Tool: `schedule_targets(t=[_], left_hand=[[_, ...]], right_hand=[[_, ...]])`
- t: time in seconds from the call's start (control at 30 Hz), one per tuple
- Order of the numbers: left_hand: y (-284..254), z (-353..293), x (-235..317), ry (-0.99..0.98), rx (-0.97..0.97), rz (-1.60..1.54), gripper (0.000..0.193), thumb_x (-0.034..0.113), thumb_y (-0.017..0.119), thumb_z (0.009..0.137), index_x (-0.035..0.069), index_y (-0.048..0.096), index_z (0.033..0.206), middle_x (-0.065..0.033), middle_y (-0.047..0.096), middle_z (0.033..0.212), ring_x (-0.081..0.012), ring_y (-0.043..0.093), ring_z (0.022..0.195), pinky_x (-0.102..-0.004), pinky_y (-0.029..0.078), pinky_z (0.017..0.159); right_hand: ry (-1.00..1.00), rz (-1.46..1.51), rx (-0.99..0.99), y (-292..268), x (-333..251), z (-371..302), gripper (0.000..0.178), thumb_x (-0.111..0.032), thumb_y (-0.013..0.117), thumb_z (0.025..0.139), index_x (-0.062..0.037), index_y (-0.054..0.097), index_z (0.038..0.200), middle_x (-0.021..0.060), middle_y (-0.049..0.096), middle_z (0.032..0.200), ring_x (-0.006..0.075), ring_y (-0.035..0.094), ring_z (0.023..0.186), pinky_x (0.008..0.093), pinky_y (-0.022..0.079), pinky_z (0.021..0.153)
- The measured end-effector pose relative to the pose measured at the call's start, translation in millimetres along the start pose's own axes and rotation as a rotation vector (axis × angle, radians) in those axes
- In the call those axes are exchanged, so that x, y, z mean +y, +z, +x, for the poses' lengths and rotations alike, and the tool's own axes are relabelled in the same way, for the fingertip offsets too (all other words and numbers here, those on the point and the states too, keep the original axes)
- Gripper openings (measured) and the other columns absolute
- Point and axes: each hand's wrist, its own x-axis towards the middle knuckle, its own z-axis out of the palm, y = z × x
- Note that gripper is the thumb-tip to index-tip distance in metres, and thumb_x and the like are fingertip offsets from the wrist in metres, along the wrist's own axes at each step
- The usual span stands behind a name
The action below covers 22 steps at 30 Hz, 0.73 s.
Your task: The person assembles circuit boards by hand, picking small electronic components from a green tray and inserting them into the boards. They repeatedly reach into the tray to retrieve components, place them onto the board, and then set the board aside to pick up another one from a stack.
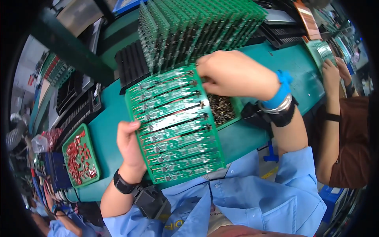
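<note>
A green circuit board panel (177,138), split by slots into several narrow strips, is tilted up in front of me. My left hand (130,148) grips its left edge, thumb on the face and the other fingers hidden behind. Dark star-shaped parts stand in a row along the panel's right side. My right hand (241,75) is closed in a pinch at the panel's upper right corner; whatever sits between its fingertips is hidden. Just below that hand, partly covered by the panel, a green tray (238,108) holds many small dark and brassy parts (222,108).
Behind the panel, a dense row of upright green boards (201,27) stands in black slotted racks (131,65). A green tray (97,168) of small red pieces lies on the teal table (112,118) at left. A co-worker's hands (333,73) hold a board at far right.
</note>
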Motion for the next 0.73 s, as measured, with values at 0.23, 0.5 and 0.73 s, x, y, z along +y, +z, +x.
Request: schedule_targets(t=[0.23, 0.5, 0.73], left_hand=[[10, 5, -6, -0.099, -0.093, -0.123, 0.052, 0.026, 0.041, 0.085, -0.004, 0.045, 0.126, -0.0199, 0.057, 0.120, -0.0300, 0.059, 0.107, -0.0409, 0.048, 0.093], [17, -1, -7, -0.074, 0.011, -0.003, 0.053, 0.027, 0.042, 0.084, -0.004, 0.044, 0.128, -0.0195, 0.057, 0.121, -0.0290, 0.060, 0.105, -0.0402, 0.048, 0.092], [17, -4, -5, -0.030, 0.055, 0.195, 0.059, 0.031, 0.044, 0.083, -0.003, 0.040, 0.131, -0.0192, 0.055, 0.124, -0.0281, 0.059, 0.106, -0.0397, 0.048, 0.092]], right_hand=[[0.135, 0.347, 0.238, -6, -6, 3, 0.009, -0.003, 0.063, 0.079, -0.0029, 0.067, 0.087, 0.0099, 0.062, 0.078, 0.0236, 0.061, 0.066, 0.0316, 0.049, 0.057], [-0.145, 0.258, 0.394, 27, -34, 14, 0.010, -0.003, 0.066, 0.078, -0.0027, 0.066, 0.088, 0.0095, 0.061, 0.082, 0.0235, 0.062, 0.073, 0.0305, 0.050, 0.063], [-0.081, 0.270, 0.378, 21, -28, 14, 0.018, -0.003, 0.065, 0.078, -0.0061, 0.064, 0.096, 0.0094, 0.062, 0.092, 0.0246, 0.063, 0.083, 0.0324, 0.051, 0.068]])
